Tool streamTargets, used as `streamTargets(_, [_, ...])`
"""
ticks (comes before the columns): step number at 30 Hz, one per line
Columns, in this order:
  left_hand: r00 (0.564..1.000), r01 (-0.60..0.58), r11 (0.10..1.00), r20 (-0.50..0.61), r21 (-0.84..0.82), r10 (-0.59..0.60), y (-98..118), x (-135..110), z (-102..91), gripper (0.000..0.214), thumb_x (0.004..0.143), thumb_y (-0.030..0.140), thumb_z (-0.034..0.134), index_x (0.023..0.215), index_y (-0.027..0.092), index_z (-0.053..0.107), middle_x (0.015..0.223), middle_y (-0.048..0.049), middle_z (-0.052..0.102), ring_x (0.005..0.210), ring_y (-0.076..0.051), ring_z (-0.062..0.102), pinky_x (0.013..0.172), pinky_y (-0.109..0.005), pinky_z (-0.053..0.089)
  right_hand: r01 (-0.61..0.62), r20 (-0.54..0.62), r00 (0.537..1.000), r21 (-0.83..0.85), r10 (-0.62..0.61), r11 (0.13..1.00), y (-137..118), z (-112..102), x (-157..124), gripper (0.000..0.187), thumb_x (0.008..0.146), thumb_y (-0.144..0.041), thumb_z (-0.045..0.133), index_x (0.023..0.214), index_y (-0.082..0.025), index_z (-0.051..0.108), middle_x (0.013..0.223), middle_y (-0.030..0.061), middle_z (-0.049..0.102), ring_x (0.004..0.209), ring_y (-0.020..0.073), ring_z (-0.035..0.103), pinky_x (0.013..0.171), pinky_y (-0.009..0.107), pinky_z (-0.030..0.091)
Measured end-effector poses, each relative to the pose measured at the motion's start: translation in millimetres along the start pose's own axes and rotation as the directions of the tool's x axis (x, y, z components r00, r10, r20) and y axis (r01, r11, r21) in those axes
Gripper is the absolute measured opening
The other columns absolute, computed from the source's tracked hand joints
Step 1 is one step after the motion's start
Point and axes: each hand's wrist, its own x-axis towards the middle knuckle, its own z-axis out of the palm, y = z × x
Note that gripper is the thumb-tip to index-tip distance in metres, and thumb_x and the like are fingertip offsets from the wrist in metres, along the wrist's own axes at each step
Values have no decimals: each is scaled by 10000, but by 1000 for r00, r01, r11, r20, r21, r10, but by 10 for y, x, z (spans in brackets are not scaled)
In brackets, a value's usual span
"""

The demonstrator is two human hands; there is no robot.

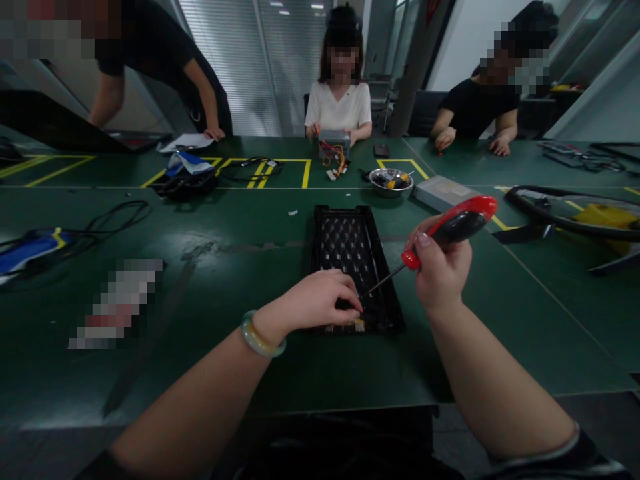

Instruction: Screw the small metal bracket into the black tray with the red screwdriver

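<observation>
carefully, the right hand (443, 267) is gripping a red-and-black screwdriver (465, 223) over a black casing (384, 263).
the left hand (320, 300) is curling near the screwdriver's tip, grip unclear; the casing is lying on the tabletop (320, 373).

Dim indoor light leaves short white streaks (317, 6) high on the grey glass partition with slatted blinds (290, 73) and a dull sheen on the dark green, flat tabletop (225, 277). The black, rectangular plastic casing (345, 243) sinks into shadow apart from tiny glints. Wide-angle distortion slants the pale, smooth wall (607, 133) at right, distant detail is soft, and coarse pixelation masks faces (344, 63).
</observation>
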Motion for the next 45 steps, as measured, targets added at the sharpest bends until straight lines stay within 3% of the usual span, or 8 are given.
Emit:
streamTargets(5, [1000, -18, 1000, 22, 11, 18, -5, 17, 3, 172, 888, 346, 634, 972, 265, 759, 986, -3, 689, 912, -160, 608, 894, -307, 444, -83, 20, 996, -113, 85, 990, 32, -32, -40, 161, 808, -349, 656, 799, -207, 579, 659, -23, 538, 572, 123, 501, 542, 297, 403])
streamTargets(11, [999, -31, 999, 37, 34, 30, -20, 14, 2, 177, 901, 349, 626, 993, 272, 756, 1000, -7, 687, 922, -161, 610, 886, -302, 449, -71, 86, 993, -130, 82, 989, 0, -36, -50, 151, 814, -339, 642, 769, -210, 576, 677, -14, 556, 576, 129, 520, 551, 310, 411])
streamTargets(22, [998, 44, 990, 54, -135, -37, -43, -44, 0, 210, 915, 326, 614, 1065, 260, 744, 1031, 0, 684, 892, -130, 637, 875, -258, 475, 52, 383, 924, -66, -23, 996, -67, -21, -136, 122, 751, -242, 670, 794, -218, 558, 715, -2, 563, 586, 138, 537, 516, 309, 399])
streamTargets(45, [999, 30, 992, 12, -123, -29, -27, -68, 16, 187, 898, 274, 627, 1040, 245, 744, 1030, -1, 698, 917, -142, 646, 902, -264, 479, 81, 462, 886, -67, -41, 994, -41, 29, -161, 137, 731, -189, 668, 769, -214, 539, 720, -9, 564, 608, 135, 535, 548, 309, 410])
